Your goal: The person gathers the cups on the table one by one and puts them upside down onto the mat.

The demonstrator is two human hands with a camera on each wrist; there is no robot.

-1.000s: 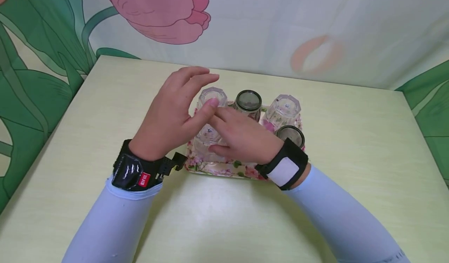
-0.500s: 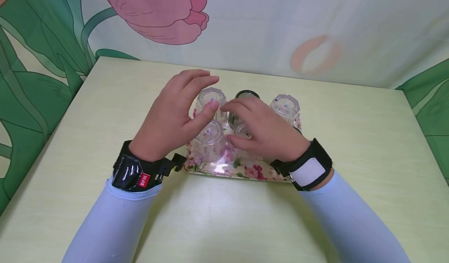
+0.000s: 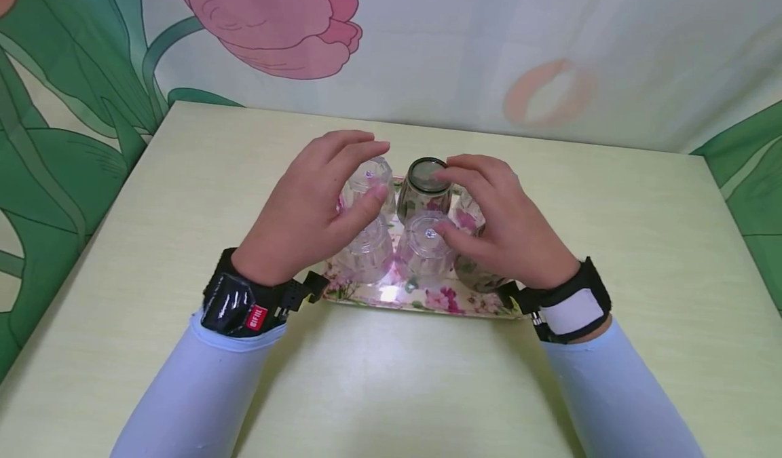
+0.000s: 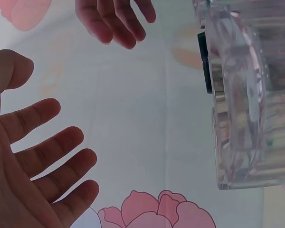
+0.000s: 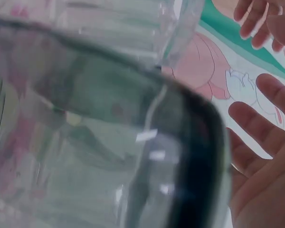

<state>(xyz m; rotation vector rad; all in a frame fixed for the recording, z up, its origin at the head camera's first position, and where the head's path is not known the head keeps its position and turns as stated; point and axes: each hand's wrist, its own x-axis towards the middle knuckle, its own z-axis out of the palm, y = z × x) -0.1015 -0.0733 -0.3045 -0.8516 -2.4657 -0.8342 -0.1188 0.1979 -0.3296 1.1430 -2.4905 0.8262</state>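
Observation:
Several upside-down glasses stand on a flowered tray (image 3: 440,302). My left hand (image 3: 311,207) hovers over the left side, fingers spread and holding nothing. Under it are a clear glass (image 3: 369,173) at the back and another clear glass (image 3: 366,260) in front, both partly covered. My right hand (image 3: 507,224) is held above the right side, fingers loosely bent, nothing in its grasp. It partly hides a grey-tinted glass (image 3: 479,276) and a clear glass (image 3: 467,210). Between the hands stand a dark-rimmed grey glass (image 3: 423,197) and a front clear glass (image 3: 423,253).
The tray sits on a pale table (image 3: 391,376). Behind it hangs a white cloth (image 3: 452,51) printed with a pink flower and green leaves. In the right wrist view, a tinted glass (image 5: 109,137) fills much of the frame, close to the camera.
My right hand has moved right, from beside the left thumb to over the tray's right side, uncovering the middle glasses. My left hand has stayed nearly in place.

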